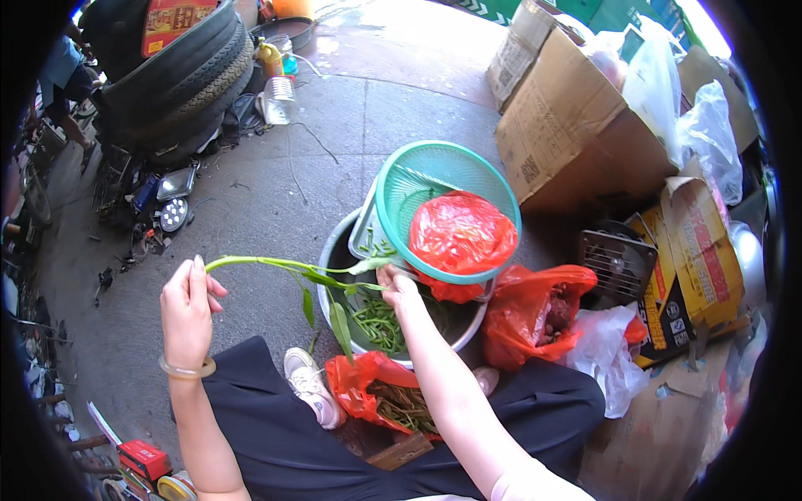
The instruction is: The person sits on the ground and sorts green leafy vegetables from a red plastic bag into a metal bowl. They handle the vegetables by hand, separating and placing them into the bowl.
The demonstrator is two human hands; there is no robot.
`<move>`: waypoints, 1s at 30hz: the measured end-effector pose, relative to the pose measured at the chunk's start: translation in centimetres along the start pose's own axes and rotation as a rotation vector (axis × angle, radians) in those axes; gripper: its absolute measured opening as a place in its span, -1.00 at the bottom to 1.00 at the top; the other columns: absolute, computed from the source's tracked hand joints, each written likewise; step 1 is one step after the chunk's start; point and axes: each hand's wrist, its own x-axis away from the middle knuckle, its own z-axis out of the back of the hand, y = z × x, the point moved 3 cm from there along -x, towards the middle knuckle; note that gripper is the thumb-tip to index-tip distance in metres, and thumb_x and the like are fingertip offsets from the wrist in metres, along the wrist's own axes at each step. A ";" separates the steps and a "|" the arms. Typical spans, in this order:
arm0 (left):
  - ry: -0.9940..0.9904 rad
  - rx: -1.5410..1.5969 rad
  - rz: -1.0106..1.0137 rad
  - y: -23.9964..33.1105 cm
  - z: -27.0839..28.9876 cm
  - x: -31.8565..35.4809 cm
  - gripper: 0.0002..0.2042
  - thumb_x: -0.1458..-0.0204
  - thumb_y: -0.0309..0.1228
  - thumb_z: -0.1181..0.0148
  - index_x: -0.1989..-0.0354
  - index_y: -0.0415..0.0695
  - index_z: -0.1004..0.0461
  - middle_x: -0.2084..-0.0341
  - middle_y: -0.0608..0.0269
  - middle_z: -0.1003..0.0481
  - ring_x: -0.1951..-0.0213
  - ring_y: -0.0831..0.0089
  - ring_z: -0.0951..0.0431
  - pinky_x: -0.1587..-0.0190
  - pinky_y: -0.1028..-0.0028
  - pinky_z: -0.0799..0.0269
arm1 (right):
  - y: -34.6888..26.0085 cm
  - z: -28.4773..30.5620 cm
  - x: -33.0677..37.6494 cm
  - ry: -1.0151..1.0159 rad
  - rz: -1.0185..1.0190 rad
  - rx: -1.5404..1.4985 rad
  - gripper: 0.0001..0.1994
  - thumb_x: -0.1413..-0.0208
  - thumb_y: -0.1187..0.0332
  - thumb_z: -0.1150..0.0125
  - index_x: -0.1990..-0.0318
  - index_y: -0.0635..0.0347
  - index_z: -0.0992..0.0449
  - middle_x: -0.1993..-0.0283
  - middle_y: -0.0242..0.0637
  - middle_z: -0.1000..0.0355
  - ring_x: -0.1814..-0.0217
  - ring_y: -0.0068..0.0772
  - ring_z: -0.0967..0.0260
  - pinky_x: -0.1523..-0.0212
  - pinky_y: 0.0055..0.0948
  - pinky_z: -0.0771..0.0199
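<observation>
We held one long green leafy vegetable stem [276,265] stretched between our two hands, its long axis running nearly level from left to right above the concrete floor [276,192]. Our left hand [187,313] was closed on the bare cut end, and our right hand [398,285] pinched the leafy end over the single round metal basin [334,250], so the right was nearer the cut pieces inside. One teal plastic colander [434,167] leaned on the basin, and we counted three red plastic bags [462,234].
</observation>
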 end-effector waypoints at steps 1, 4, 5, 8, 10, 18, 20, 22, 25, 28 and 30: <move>-0.011 0.008 -0.004 -0.3 0.0 -0.2 -0.66 -0.14 -0.31 0.24 0.65 -0.20 -0.28 0.76 0.34 -0.34 0.73 0.70 -0.25 0.65 0.65 -0.19 | -0.2 -0.8 -0.8 -0.113 0.060 0.091 -0.75 -0.04 0.49 0.03 0.10 0.28 -0.23 0.10 -0.15 -0.28 0.09 -0.37 -0.28 0.19 -0.40 -0.38; -0.043 -0.003 0.014 -1.4 -0.1 -0.4 -0.65 -0.14 -0.32 0.24 0.65 -0.21 -0.28 0.77 0.34 -0.33 0.73 0.70 -0.24 0.65 0.65 -0.19 | 0.2 -2.4 0.5 -0.131 0.047 0.401 -0.56 -0.02 0.44 -0.02 -0.07 0.32 -0.11 0.01 -0.23 -0.19 -0.03 -0.43 -0.15 -0.05 -0.30 -0.09; -0.043 -0.020 0.020 -1.5 -0.1 -0.4 -0.65 -0.14 -0.32 0.23 0.65 -0.22 -0.28 0.77 0.33 -0.34 0.73 0.70 -0.25 0.65 0.64 -0.20 | 0.0 -2.4 1.5 -0.168 0.057 0.522 -0.56 -0.02 0.44 -0.03 -0.07 0.31 -0.12 0.02 -0.23 -0.20 -0.02 -0.45 -0.16 -0.02 -0.33 -0.13; -0.066 -0.028 0.036 -1.3 -0.9 -0.2 -0.65 -0.13 -0.33 0.23 0.65 -0.23 -0.29 0.77 0.32 -0.34 0.73 0.69 -0.26 0.65 0.63 -0.21 | -2.0 -1.9 5.1 -0.287 0.188 0.771 -0.66 -0.06 0.42 0.02 0.00 0.32 -0.22 0.18 -0.24 -0.30 0.17 -0.51 -0.27 0.17 -0.56 -0.28; -0.094 -0.039 0.033 -1.6 -0.9 0.0 -0.66 -0.13 -0.32 0.23 0.64 -0.23 -0.29 0.76 0.31 -0.35 0.72 0.69 -0.27 0.65 0.63 -0.22 | -3.3 -3.0 10.3 -0.413 0.392 0.783 -0.74 -0.08 0.42 0.05 0.07 0.31 -0.28 0.31 -0.28 -0.34 0.29 -0.56 -0.30 0.26 -0.64 -0.30; -0.290 0.044 -0.028 -0.8 -3.7 0.6 -0.68 -0.12 -0.32 0.19 0.61 -0.23 -0.32 0.72 0.28 -0.40 0.71 0.66 -0.32 0.64 0.61 -0.24 | -5.4 -6.8 23.1 -0.634 1.492 1.491 -0.84 -0.05 0.37 -0.01 0.28 0.24 -0.43 0.33 -0.21 -0.39 0.28 -0.33 -0.33 0.22 -0.45 -0.30; -0.329 0.070 -0.052 -0.2 -4.7 1.0 -0.69 -0.12 -0.33 0.20 0.61 -0.22 -0.32 0.71 0.28 -0.41 0.70 0.66 -0.32 0.63 0.60 -0.25 | -4.8 -6.3 22.1 -0.758 0.972 1.469 -0.80 -0.06 0.33 -0.01 0.23 0.23 -0.43 0.35 -0.20 -0.39 0.28 -0.34 -0.33 0.24 -0.47 -0.31; -0.349 0.086 -0.092 -0.1 -5.8 1.0 -0.69 -0.12 -0.33 0.19 0.61 -0.22 -0.32 0.71 0.28 -0.41 0.70 0.66 -0.32 0.62 0.60 -0.25 | -4.8 -6.0 22.1 -0.740 0.805 1.461 -0.79 -0.05 0.31 -0.01 0.24 0.24 -0.44 0.40 -0.19 -0.39 0.32 -0.34 -0.32 0.28 -0.47 -0.29; -0.368 0.075 -0.141 0.5 -6.4 1.5 -0.71 -0.10 -0.33 0.17 0.58 -0.23 -0.35 0.69 0.25 -0.42 0.68 0.60 -0.36 0.60 0.58 -0.27 | -5.4 -5.8 23.2 -0.700 0.828 1.474 -0.80 -0.02 0.33 -0.02 0.35 0.29 -0.46 0.47 -0.16 -0.39 0.40 -0.27 -0.31 0.34 -0.42 -0.27; -0.414 0.053 -0.177 1.1 -7.4 2.0 -0.73 -0.09 -0.34 0.14 0.55 -0.24 -0.36 0.68 0.27 -0.43 0.67 0.60 -0.36 0.59 0.57 -0.27 | -6.3 -4.4 22.4 -0.605 0.990 1.397 -0.81 -0.02 0.34 -0.01 0.37 0.31 -0.44 0.46 -0.15 -0.39 0.43 -0.32 -0.31 0.37 -0.44 -0.27; -0.440 0.061 -0.196 1.6 -8.3 2.7 -0.72 -0.10 -0.35 0.14 0.57 -0.23 -0.35 0.69 0.32 -0.41 0.67 0.67 -0.32 0.61 0.62 -0.24 | -6.6 -3.8 21.6 -0.375 0.964 1.273 -0.82 -0.01 0.36 -0.02 0.39 0.31 -0.44 0.47 -0.21 -0.40 0.45 -0.48 -0.31 0.39 -0.51 -0.28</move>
